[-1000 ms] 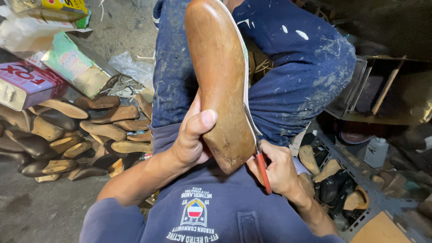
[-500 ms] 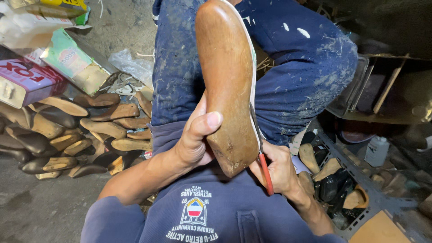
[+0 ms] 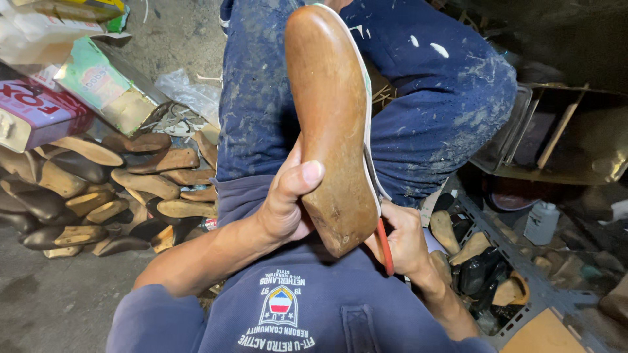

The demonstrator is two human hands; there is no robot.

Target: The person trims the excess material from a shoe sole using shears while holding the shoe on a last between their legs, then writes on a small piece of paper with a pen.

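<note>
A brown wooden shoe last (image 3: 330, 124) stands tilted over my lap, toe pointing away, with a thin white insole strip (image 3: 367, 140) along its right edge. My left hand (image 3: 288, 199) grips the last near its heel, thumb pressed on the wood. My right hand (image 3: 400, 235) sits just under the heel on the right and holds a red-handled tool (image 3: 386, 247) against the white edge; the tool's tip is hidden behind the last.
A pile of wooden lasts (image 3: 98, 189) lies on the floor at left, with cardboard boxes (image 3: 39, 111) behind it. At right are a metal rack (image 3: 523, 274) with more lasts, a white bottle (image 3: 541, 222) and an open box (image 3: 562, 137).
The last has shifted slightly right and tilted more upright. My left thumb has slid along the wood near the heel, and my right hand with the red tool stays at the heel edge.
</note>
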